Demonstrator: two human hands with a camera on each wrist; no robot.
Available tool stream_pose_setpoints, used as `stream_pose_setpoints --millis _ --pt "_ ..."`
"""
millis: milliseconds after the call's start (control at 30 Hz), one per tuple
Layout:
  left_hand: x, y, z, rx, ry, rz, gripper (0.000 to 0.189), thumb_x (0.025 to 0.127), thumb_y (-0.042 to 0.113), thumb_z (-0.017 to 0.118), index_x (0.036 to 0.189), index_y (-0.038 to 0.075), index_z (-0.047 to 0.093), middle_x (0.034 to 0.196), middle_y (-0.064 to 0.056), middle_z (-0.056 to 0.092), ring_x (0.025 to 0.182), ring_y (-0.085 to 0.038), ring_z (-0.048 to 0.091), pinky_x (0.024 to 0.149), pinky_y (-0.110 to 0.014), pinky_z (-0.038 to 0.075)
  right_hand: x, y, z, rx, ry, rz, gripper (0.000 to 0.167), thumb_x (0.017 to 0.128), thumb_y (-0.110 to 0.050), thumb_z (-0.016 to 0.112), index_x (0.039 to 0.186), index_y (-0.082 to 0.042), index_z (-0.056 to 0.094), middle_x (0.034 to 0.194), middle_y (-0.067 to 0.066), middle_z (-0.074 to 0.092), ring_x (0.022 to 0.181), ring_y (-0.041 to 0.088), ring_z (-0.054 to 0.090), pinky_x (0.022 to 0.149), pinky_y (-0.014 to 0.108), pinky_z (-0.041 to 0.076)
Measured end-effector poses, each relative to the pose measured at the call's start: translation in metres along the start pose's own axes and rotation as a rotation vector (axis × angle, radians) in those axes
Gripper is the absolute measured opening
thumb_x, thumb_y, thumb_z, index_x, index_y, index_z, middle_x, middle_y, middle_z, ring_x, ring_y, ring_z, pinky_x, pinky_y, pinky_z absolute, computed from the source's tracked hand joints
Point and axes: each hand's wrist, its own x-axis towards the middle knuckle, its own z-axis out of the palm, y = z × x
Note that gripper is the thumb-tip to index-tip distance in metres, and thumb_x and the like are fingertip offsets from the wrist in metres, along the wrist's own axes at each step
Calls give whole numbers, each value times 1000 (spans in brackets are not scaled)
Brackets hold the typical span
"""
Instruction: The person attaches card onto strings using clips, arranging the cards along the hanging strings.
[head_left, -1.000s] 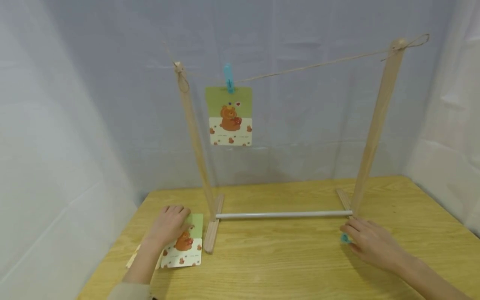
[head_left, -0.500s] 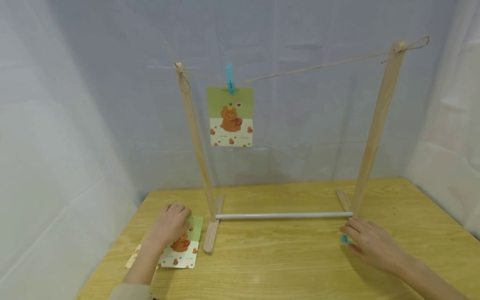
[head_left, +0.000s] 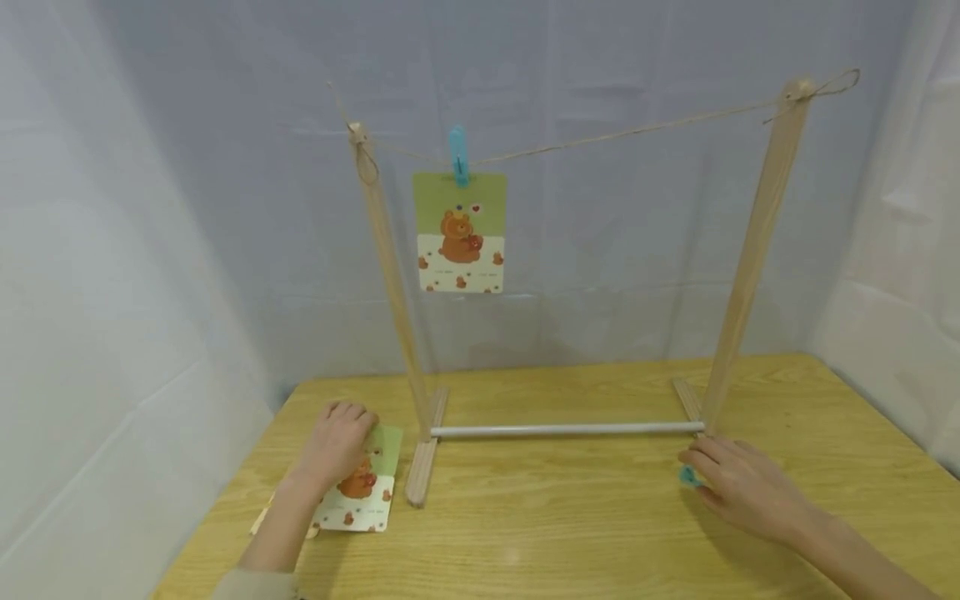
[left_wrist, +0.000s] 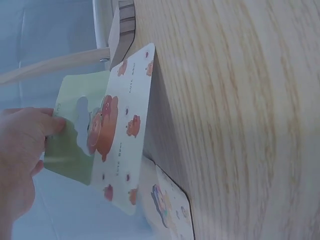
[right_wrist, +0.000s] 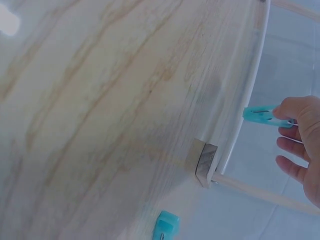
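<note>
At the table's left, my left hand [head_left: 337, 442] pinches a green-and-white bear card [head_left: 360, 504] near its green edge. In the left wrist view, the thumb lies across the green face and the card [left_wrist: 122, 135] stands tilted over the table. My right hand [head_left: 742, 487], beside the right foot of the stand, holds a blue clothespin [right_wrist: 260, 115] between thumb and forefinger; its other fingers curve loosely. A matching bear card [head_left: 459, 250] hangs from the twine [head_left: 585, 144] by another blue clothespin [head_left: 458, 154].
A wooden stand has a left post [head_left: 390, 275], a right post [head_left: 757, 233] and a white crossbar [head_left: 570, 430] low between them. Another printed card [left_wrist: 172, 205] lies by the left hand. A further blue clothespin [right_wrist: 166, 225] lies on the table near the right hand.
The left hand has shifted slightly left and away, and the card in it has slid left and slanted. My right hand stays in place with its clothespin.
</note>
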Motion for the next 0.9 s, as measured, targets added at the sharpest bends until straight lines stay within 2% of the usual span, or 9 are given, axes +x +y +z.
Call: stream_pose_setpoints --millis 100,167,200,367,500,600,700,767,900 --pt "0 0 -3 3 4 -1 26 68 -11 67 92 -1 66 89 -12 63 90 -31 57 88 -50 41 0 0 -1 -8 -12 -1 32 76 -24 72 97 -2 62 91 6 59 79 23 60 62 37 51" --pt "0 0 -5 1 3 -6 24 70 -11 66 92 -1 66 90 -12 63 90 -31 57 87 -50 42 0 0 -1 -10 -14 -1 41 60 -14 79 96 -2 63 90 5 59 79 23 60 62 37 51" --pt "1 0 -5 -1 -1 -10 22 72 -10 66 92 -1 66 90 -13 64 90 -31 57 87 -49 42 0 1 -1 -11 -12 -4 41 60 -13 79 96 -3 63 90 5 59 79 23 60 62 37 52" --pt "2 -2 -10 -1 -23 -23 18 74 -8 66 91 -1 66 90 -13 64 90 -31 58 87 -49 43 1 2 -1 0 18 -18 27 80 -23 67 96 -2 63 91 6 60 79 24 60 62 37 52" --pt "2 -3 -13 -11 -8 -30 17 73 -7 67 89 -1 67 89 -14 65 89 -32 58 88 -51 42 2 3 -1 1 27 -25 30 72 -17 70 96 -1 62 91 7 60 80 24 60 62 38 52" --pt "3 -4 -16 -23 14 -38 15 74 -7 66 88 -1 67 89 -14 65 89 -32 58 89 -51 41 3 3 -1 -2 41 -24 24 84 -22 59 96 -1 62 89 6 60 78 24 60 61 38 52" --pt "4 -3 -22 -28 21 -46 13 75 -6 66 87 0 67 88 -13 65 89 -32 59 89 -51 41 5 4 -1 -7 59 -26 35 95 -29 40 94 -1 62 88 6 59 77 24 60 59 38 51" --pt "5 -3 -25 -30 29 -49 12 76 -5 65 86 0 67 87 -13 65 88 -32 59 89 -51 41 6 4 -1 -10 65 -28 29 93 -26 47 94 -1 62 88 6 59 76 25 60 59 39 51" --pt "7 -2 -30 -22 43 -36 9 77 -4 65 85 0 67 86 -12 65 86 -31 60 88 -50 42 7 4 -3 -14 64 -22 31 93 -27 46 94 -1 62 89 6 60 77 25 60 60 39 51"
